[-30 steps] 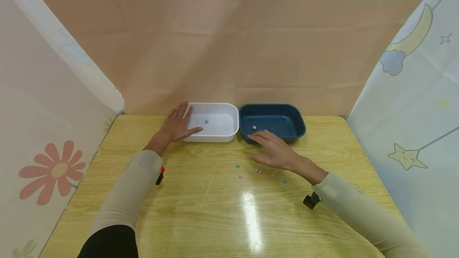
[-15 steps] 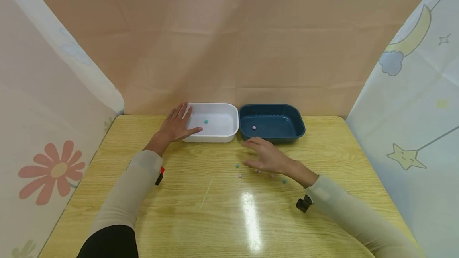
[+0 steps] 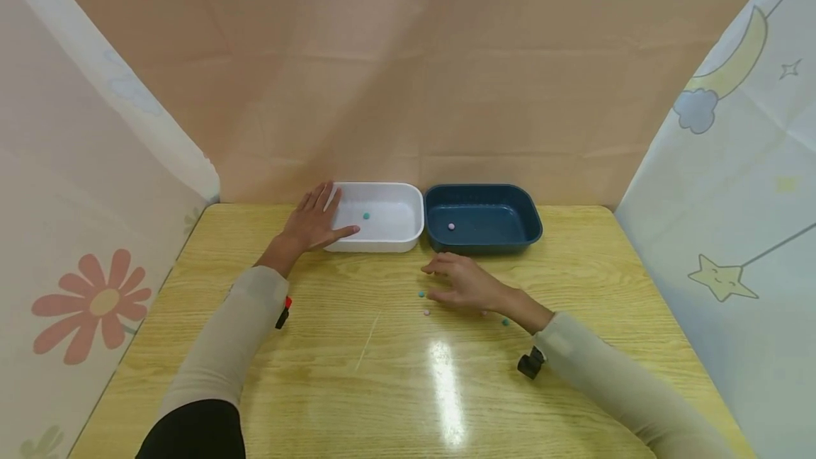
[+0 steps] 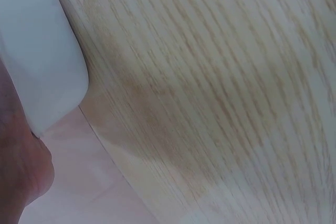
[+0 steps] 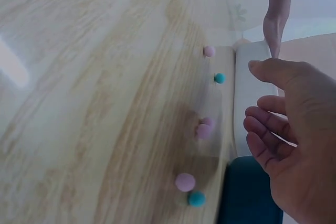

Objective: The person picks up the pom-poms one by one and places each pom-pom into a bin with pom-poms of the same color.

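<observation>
My left hand (image 3: 314, 222) rests with spread fingers on the left end of a white bin (image 3: 376, 247), which holds one small teal ball (image 3: 366, 216). My right hand (image 3: 468, 285) is over the table in front of a dark blue bin (image 3: 494, 247), fingers loosely bent and nothing between them. Its thumb tip is near a teal ball (image 3: 421, 294) and a pink ball (image 3: 427, 312). In the right wrist view, a pair of pink balls (image 5: 203, 131), another pink ball (image 5: 185, 182) and a teal ball (image 5: 196, 199) lie below the hand. One pink ball (image 3: 451, 227) sits inside the blue bin.
The two bins stand side by side at the back of the wooden table (image 3: 331, 374), against a tan backdrop (image 3: 408, 76). Printed cloth panels flank the table left (image 3: 83, 197) and right (image 3: 752, 183). Another teal ball (image 3: 506, 321) lies beside the right wrist.
My right hand has moved left and toward me, away from the blue bin's front rim, to over the loose balls. The left hand and the bins have stayed in place.
</observation>
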### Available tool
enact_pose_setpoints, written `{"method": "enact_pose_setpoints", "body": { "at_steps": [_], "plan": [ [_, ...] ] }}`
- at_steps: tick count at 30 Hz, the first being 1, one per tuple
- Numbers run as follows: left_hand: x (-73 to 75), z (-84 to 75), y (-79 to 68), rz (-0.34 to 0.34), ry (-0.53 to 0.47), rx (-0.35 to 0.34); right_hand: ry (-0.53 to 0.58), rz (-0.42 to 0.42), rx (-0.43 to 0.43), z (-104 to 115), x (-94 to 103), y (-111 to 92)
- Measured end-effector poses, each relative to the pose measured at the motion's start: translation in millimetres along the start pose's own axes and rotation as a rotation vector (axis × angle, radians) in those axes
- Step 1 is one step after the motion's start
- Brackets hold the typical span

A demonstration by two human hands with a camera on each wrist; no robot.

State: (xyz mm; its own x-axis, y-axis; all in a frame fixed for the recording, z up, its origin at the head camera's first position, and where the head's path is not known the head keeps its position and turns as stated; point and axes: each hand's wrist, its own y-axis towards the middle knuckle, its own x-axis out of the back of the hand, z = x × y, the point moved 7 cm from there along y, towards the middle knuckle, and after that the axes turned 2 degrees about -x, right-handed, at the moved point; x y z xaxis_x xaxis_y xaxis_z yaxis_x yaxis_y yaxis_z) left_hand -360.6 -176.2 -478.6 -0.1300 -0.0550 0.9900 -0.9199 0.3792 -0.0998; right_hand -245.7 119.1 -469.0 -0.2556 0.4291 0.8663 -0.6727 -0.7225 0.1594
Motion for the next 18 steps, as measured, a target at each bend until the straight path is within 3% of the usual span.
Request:
{"method": "enact_pose_setpoints", "body": {
  "at_steps": [18],
  "plan": [
    [-2.3,2.1,0.7,0.013,0.016,0.001,0.045,-0.004,0.043,-11,-21.2,5]
  ]
}}
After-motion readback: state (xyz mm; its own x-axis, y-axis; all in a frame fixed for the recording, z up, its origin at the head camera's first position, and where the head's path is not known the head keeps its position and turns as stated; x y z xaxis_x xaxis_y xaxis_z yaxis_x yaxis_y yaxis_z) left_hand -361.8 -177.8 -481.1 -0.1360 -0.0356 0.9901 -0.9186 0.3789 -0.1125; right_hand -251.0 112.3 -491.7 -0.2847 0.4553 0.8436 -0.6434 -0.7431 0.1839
